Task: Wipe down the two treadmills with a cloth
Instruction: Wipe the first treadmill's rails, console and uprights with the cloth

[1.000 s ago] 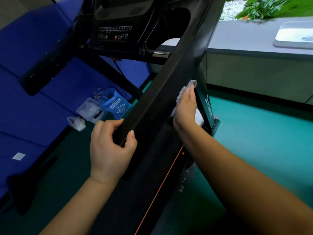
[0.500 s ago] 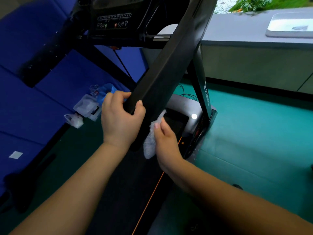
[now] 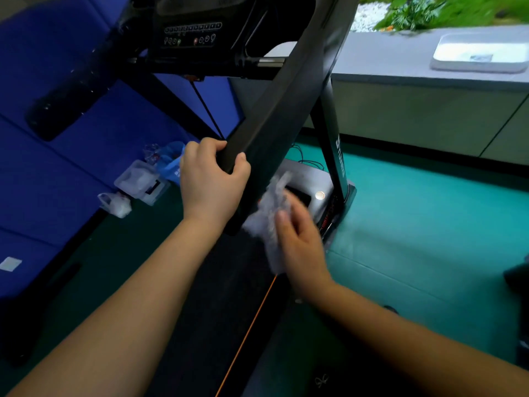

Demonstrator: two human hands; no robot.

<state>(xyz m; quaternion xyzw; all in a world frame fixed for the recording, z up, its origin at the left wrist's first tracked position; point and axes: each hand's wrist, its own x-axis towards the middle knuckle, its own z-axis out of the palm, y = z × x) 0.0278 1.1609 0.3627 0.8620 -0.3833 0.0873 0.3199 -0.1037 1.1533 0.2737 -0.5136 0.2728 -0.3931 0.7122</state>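
Bags (image 3: 137, 181): on the floor beside the blue mat (image 3: 57, 173), well left of the work.
Left hand (image 3: 211, 181): closed round the lower end of the rail, fingers over it and thumb on the near side. I read this as a steadying grip.
Rail (image 3: 286, 104): black and rigid. Its long axis runs from the left hand up and to the right, toward the console (image 3: 191, 32).
Cloth (image 3: 267, 219): pale and crumpled, against the rail's lower end, just right of the left hand, with a tail hanging down over the treadmill (image 3: 206, 310). I judge it light, soft and limp. Take it bunched in the palm, with a flat face to the surface.
Right hand (image 3: 300, 239): blurred. Its fingers appear curled on the cloth, holding it to the rail.
Upright (image 3: 332, 144): leans up from the base, right of the rail.
Counter (image 3: 400, 61): far right, carrying a white tray (image 3: 481, 55).
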